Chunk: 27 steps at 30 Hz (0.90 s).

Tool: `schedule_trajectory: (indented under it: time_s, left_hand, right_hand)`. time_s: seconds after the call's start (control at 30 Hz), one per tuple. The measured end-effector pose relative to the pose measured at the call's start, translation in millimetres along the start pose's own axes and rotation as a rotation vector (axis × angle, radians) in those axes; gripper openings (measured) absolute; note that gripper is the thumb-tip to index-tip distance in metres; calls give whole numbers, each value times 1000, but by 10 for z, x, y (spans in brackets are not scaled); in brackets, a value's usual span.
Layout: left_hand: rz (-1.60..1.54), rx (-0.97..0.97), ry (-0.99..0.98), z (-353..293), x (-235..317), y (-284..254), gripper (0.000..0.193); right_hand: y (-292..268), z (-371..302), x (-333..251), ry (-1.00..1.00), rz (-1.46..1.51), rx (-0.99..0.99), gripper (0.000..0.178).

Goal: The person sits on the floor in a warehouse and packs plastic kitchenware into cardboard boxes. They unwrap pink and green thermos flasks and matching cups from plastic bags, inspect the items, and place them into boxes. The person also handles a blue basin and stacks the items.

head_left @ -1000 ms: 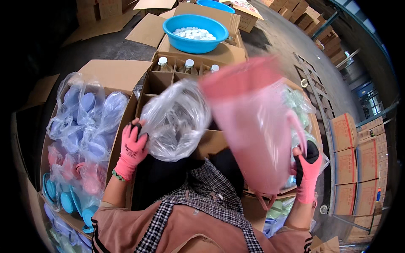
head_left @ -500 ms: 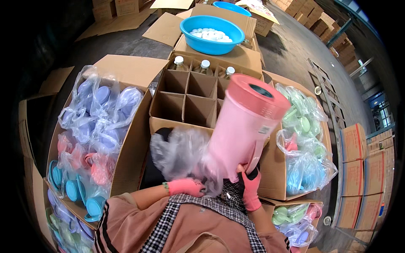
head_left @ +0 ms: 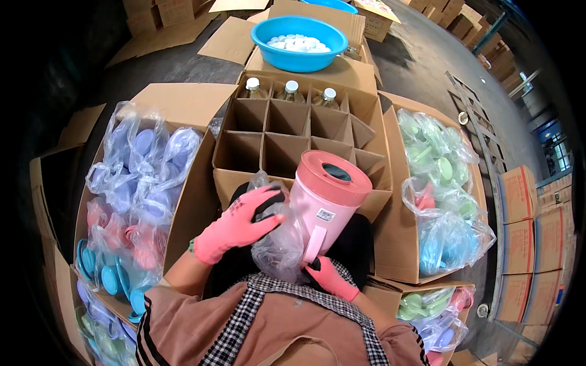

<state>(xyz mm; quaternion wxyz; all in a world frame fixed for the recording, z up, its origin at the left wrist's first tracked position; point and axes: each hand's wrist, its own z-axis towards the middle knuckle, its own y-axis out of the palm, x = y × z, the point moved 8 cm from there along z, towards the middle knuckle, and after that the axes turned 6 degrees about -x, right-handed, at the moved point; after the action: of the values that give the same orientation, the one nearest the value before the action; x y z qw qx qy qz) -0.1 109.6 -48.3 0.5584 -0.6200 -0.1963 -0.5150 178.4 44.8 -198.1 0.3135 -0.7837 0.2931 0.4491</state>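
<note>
The pink jug [head_left: 311,213] is above the lap [head_left: 360,244], tilted, with its red lid [head_left: 357,189] pointing away from the person. The right hand [head_left: 332,279] is at its lower end, the fingers curled closely on the handle [head_left: 315,243]. The left hand [head_left: 238,222] is beside the jug, with fingers well apart; whether their tips touch the clear bag [head_left: 278,250], I cannot tell. This bag stands in the way, between the left hand and the jug. Ahead is a divided carton [head_left: 235,183], with capped bottles [head_left: 292,94] in its far row. Behind it is a blue basin [head_left: 299,61] of white caps [head_left: 296,43]. A left box [head_left: 195,201] and a right box [head_left: 394,232] contain bagged coloured parts [head_left: 143,143].
</note>
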Motion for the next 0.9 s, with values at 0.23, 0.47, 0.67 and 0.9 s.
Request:
schedule_trajectory:
  time_s: [0.23,0.47,0.67,0.9]
  left_hand:
    - [745,-527,-191,-565,-906,1045,43]
    - [-39,-445,-114,-239,-208,261,30]
    - [-117,522,-66,442,-360,-661,30]
    - [493,249,281,372,467,432,60]
  right_hand:
    - [98,-41,180,14,-252,-56,37]
    - [42,5,199,-27,-81,-36,44]
    - [-1092,-199,-574,-301,-9,492,30]
    - [-1719,887,-361,-270,996,418,43]
